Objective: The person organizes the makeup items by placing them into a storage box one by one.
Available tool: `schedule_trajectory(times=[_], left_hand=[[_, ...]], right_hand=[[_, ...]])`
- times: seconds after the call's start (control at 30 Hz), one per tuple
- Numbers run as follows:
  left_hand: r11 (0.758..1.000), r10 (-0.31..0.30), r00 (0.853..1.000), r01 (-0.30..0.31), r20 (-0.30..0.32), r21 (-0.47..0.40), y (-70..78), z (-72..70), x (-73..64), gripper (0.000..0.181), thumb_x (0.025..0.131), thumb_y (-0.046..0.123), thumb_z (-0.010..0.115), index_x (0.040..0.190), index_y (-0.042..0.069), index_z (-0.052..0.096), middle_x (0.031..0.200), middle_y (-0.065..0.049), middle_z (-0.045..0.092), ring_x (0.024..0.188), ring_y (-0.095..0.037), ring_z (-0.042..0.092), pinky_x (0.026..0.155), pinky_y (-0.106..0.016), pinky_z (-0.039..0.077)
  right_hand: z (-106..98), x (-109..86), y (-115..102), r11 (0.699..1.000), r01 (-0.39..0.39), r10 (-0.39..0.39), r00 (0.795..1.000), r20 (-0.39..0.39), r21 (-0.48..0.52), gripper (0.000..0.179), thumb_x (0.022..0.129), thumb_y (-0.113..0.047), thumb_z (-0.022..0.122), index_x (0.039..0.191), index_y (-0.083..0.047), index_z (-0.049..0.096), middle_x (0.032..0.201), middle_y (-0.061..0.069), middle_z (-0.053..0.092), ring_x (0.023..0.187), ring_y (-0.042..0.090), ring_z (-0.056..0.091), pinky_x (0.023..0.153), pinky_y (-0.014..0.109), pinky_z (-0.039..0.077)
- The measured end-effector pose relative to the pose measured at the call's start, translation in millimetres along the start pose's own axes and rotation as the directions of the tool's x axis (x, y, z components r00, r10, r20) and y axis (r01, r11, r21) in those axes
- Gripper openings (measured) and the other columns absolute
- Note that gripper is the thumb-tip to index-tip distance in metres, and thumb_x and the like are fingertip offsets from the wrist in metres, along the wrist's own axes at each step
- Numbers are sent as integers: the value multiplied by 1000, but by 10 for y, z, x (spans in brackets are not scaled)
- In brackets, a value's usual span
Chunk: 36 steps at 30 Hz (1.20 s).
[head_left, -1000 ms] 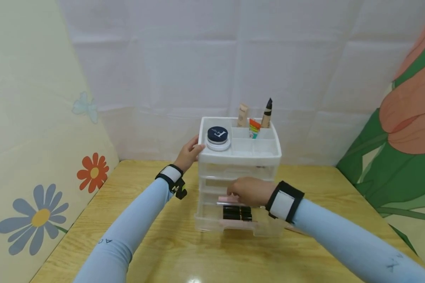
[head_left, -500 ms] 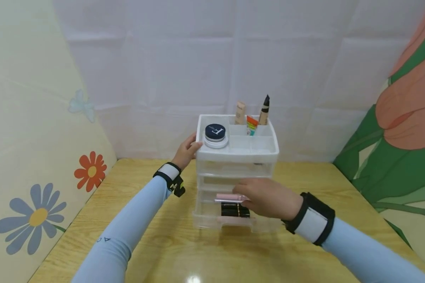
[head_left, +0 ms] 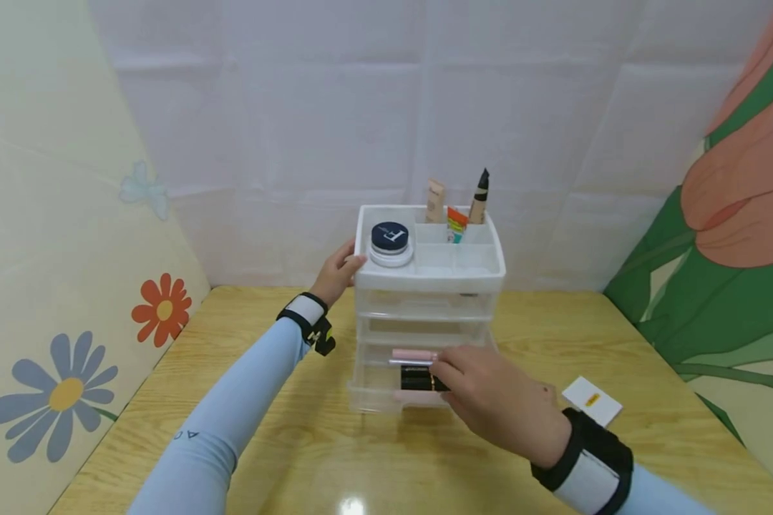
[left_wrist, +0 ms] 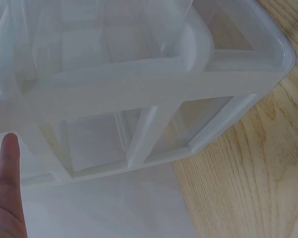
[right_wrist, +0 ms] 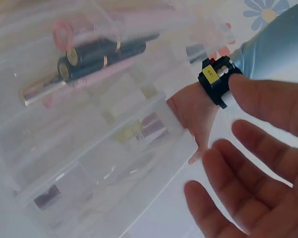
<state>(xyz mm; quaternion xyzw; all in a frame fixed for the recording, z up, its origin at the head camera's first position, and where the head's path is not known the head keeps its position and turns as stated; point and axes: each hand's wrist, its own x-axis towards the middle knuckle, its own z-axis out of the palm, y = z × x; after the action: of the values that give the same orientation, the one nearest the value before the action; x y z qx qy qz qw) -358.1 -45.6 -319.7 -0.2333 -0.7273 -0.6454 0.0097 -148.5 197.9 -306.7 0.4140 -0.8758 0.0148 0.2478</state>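
Observation:
A white plastic drawer organizer (head_left: 431, 285) stands on the table. My left hand (head_left: 338, 275) rests against its upper left side, thumb near the front corner; one finger (left_wrist: 9, 171) shows straight in the left wrist view. The lowest clear drawer (head_left: 370, 402) is pulled out. Inside lie black lipstick-like tubes (head_left: 415, 377) and a pink tube (head_left: 412, 354). My right hand (head_left: 496, 400) hovers at the drawer's front right, hiding that side. In the right wrist view, its fingers (right_wrist: 221, 173) are spread and loosely bent, with nothing between them.
On top of the organizer sit a round jar with a dark blue lid (head_left: 390, 237), a beige tube (head_left: 435, 202), a small orange-and-green tube (head_left: 457, 224) and a black-capped beige tube (head_left: 479, 197). A white card or flat box (head_left: 592, 402) lies on the table at right.
My right hand has drawn back from over the drawer, toward me and to the right. The white card has come into view. My left hand keeps its place on the organizer.

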Motion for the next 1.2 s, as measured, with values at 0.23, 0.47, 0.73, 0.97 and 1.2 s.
schedule_trajectory(times=[0.23, 0.47, 0.73, 0.97, 1.2], left_hand=[[1000, -5, 1000, 4, -8, -7, 8, 5, -5, 57, 100, 21, 46, 153, 12, 31, 144, -19, 45, 116, -35, 54, 89, -43, 54], [1000, -1, 1000, 1, -7, 2, 3, -2, -1, 56, 99, 22, 46, 153, 11, 31, 145, -18, 44, 116, -35, 55, 90, -44, 53], [1000, 13, 1000, -13, 2, -14, -16, 5, 1, 56, 100, 21, 45, 153, 11, 32, 145, -17, 44, 114, -35, 56, 89, -43, 54], [1000, 18, 1000, -18, 2, -14, -20, -7, 1, 56, 100, 20, 46, 153, 11, 31, 145, -17, 45, 113, -35, 56, 88, -43, 54], [999, 35, 999, -35, 7, -7, -38, -10, 11, 56, 99, 21, 46, 152, 11, 32, 141, -19, 48, 110, -34, 58, 86, -41, 55]], right_hand=[[191, -114, -130, 1000, 26, -24, 984, -175, 8, 11, 92, -7, 55, 94, -3, 65, 93, 8, 59, 82, 23, 58, 70, 37, 54], [427, -211, -214, 998, 23, -38, 961, -274, -55, 45, 107, -15, 22, 93, -1, 63, 90, 9, 59, 79, 23, 56, 66, 36, 51], [630, -300, -220, 992, 2, -43, 948, -316, -129, 40, 107, -10, 24, 96, 0, 62, 91, 10, 56, 78, 25, 53, 64, 35, 48], [716, -337, -211, 992, -21, -17, 956, -293, -125, 43, 106, -10, 21, 97, 0, 61, 91, 11, 57, 78, 24, 53, 63, 34, 47], [784, -354, -209, 992, -25, -16, 950, -310, -127, 43, 106, -9, 20, 98, 0, 62, 91, 11, 58, 77, 24, 53, 62, 35, 48]])
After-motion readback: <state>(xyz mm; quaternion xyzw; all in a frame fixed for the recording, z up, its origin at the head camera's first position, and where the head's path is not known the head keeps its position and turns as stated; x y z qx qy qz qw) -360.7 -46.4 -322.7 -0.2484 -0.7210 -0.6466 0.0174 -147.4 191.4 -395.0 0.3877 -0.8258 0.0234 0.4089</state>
